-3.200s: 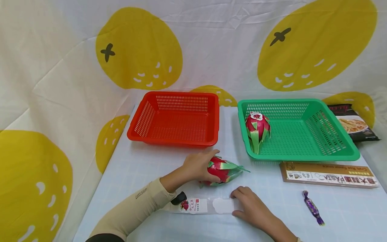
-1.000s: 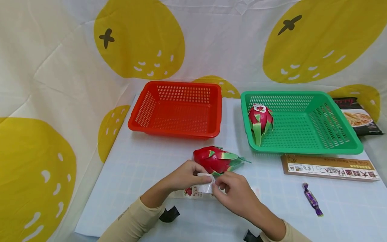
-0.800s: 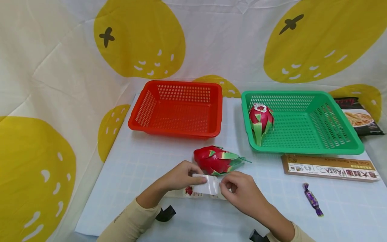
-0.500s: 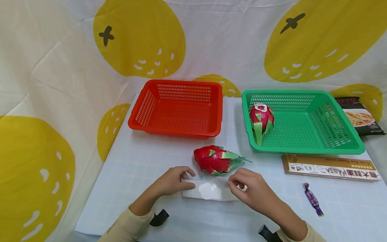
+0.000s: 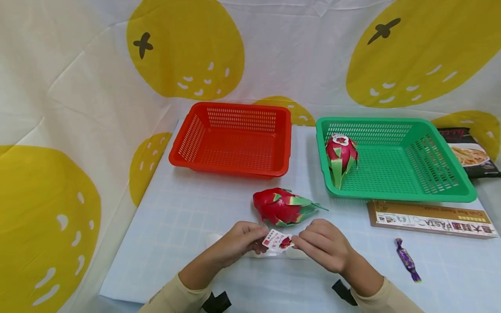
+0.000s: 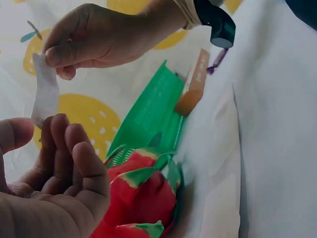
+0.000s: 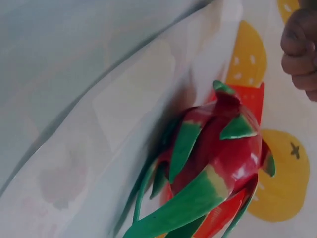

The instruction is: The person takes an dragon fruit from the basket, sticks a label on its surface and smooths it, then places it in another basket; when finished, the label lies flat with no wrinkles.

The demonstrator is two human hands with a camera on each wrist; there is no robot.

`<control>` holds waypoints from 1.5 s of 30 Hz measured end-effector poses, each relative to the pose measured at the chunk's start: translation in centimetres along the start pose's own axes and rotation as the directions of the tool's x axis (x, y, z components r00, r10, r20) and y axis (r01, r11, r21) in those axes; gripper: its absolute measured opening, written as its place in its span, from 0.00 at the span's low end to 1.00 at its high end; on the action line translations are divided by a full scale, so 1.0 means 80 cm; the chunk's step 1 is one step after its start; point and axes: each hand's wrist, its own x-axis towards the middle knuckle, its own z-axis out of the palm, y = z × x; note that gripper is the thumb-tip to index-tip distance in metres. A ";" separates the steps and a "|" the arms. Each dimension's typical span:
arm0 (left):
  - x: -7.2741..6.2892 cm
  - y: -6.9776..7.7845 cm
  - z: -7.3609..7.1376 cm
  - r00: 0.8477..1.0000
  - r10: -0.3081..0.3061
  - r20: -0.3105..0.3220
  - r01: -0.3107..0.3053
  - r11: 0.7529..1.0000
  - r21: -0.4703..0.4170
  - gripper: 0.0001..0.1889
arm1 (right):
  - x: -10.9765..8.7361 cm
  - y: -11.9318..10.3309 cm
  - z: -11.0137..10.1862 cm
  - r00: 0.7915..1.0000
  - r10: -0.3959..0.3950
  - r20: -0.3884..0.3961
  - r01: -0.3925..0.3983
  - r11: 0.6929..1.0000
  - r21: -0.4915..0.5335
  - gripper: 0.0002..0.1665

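Observation:
A small white sticker (image 5: 277, 240) with a printed red fruit is stretched between my two hands. My left hand (image 5: 239, 244) pinches its left end between thumb and fingers; my right hand (image 5: 328, 246) pinches the opposite end. In the left wrist view the pale back of the sticker (image 6: 45, 89) shows, spanning thumb and fingertips of both hands. Just beyond the hands a red and green dragon fruit (image 5: 279, 206) lies on its side. Beneath the hands lies a whitish backing strip (image 5: 297, 253), partly hidden by them, with its edge along the right wrist view.
Behind stand a red basket (image 5: 231, 169) and a green basket (image 5: 395, 195). A labelled dragon fruit (image 5: 341, 158) sits in the green one's left end. To the right are a pasta box (image 5: 430, 219), a purple-wrapped candy (image 5: 408, 261) and a black food packet (image 5: 467, 152).
The left hand released the dragon fruit, and both hands came together over the strip. They handled and turned the strip, and now the small sticker is held between them, off the table.

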 end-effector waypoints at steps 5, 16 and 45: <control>0.004 -0.008 -0.007 0.991 0.102 -0.082 -0.095 0.992 0.086 0.15 | -0.017 -0.006 -0.003 0.973 0.196 0.122 -0.194 0.981 -0.025 0.17; 0.016 -0.020 -0.018 0.948 0.185 -0.260 -0.122 0.963 0.240 0.12 | -0.049 -0.023 0.004 0.547 0.737 0.397 -0.758 0.637 -0.140 0.20; 0.035 -0.009 -0.033 0.874 0.190 -0.448 -0.051 0.951 0.304 0.09 | -0.014 -0.007 0.064 -0.043 0.947 0.317 -0.870 0.120 -0.478 0.13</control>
